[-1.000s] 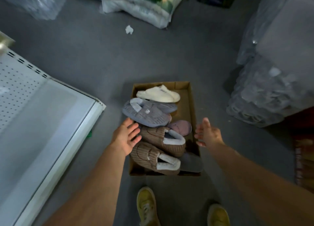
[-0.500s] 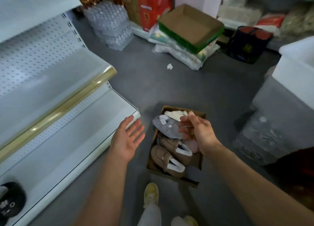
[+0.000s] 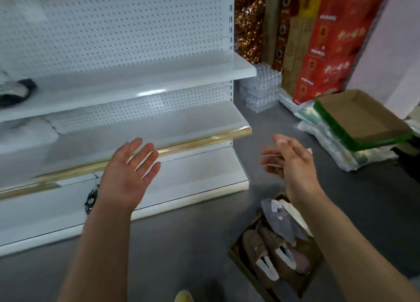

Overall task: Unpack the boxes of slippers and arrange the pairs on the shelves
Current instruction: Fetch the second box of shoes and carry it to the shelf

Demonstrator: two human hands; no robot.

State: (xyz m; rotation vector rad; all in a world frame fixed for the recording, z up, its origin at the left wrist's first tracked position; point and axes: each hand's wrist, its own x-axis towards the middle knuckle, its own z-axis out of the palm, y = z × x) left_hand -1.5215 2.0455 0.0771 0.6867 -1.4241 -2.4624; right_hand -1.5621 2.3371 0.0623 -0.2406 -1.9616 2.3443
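Down by the right forearm sits the cardboard box [image 3: 236, 254] of slippers [image 3: 270, 245]; left hand [image 3: 127, 174] and right hand [image 3: 293, 158] both spread, holding nothing; best lift one matched pair together toward the shelves [image 3: 159, 129].

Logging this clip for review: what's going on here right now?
A person stands before white shelves with both hands raised and holding nothing: the left hand palm up, the right hand open beside it. A cardboard box of slippers sits on the floor below the right arm, still full. A dark slipper lies on an upper shelf.
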